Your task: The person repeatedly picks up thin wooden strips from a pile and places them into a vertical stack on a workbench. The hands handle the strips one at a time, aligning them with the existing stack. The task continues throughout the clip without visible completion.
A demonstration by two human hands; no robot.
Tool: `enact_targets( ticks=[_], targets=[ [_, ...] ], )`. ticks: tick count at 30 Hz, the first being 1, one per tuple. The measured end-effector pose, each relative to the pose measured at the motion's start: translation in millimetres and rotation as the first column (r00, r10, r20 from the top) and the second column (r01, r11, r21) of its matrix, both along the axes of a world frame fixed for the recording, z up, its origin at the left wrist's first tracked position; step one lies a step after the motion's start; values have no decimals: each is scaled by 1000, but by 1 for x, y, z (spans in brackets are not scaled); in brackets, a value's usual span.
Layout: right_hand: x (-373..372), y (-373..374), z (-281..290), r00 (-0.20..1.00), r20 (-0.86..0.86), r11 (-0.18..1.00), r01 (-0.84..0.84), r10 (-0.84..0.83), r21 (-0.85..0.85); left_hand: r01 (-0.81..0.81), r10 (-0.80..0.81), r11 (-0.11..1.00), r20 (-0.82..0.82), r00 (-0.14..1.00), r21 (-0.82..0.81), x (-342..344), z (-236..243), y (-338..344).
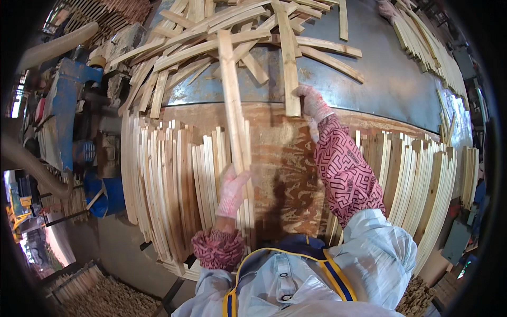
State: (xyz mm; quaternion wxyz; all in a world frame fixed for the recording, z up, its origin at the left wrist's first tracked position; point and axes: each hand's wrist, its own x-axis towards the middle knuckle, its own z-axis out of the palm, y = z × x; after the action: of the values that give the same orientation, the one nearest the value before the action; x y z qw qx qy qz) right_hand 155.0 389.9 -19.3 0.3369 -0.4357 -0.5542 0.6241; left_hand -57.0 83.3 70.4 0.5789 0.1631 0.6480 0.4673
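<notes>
While it is held near its lower end by the left hand (233, 190), one long wooden strip (232, 100) is pointed away from the body, its long axis being tilted slightly to the left. The second strip (288, 63), laid partly over the heap of strips (203, 29) on the metal surface (391, 79), is directed almost the same way, with its near end placed over the brown board (285, 179). The left hand is closed around the first strip, above the left row of strips (166, 174). The right arm is stretched forward; the second strip is touched at its right edge by the bent fingers of the right hand (316, 104), but whether it is firmly gripped cannot be told. Both strips are seen as flat, narrow and pale yellow.
</notes>
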Motion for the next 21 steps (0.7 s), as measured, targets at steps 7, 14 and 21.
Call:
enact_targets(
  ticks=[7,14,21],
  targets=[
    [-46,-175,91,983,-143,848,-173,116,-501,-58,-423,856,-761,492,-514,-36,-62,-241],
    [-97,-372,39,601,506,767,-602,618,-221,70,-405,898,-753,518,-434,-53,-52,-201],
    [-145,-169,6,500,843,495,-793,197,354,-20,-503,831,-767,398,-555,-61,-65,-128]
  ],
)
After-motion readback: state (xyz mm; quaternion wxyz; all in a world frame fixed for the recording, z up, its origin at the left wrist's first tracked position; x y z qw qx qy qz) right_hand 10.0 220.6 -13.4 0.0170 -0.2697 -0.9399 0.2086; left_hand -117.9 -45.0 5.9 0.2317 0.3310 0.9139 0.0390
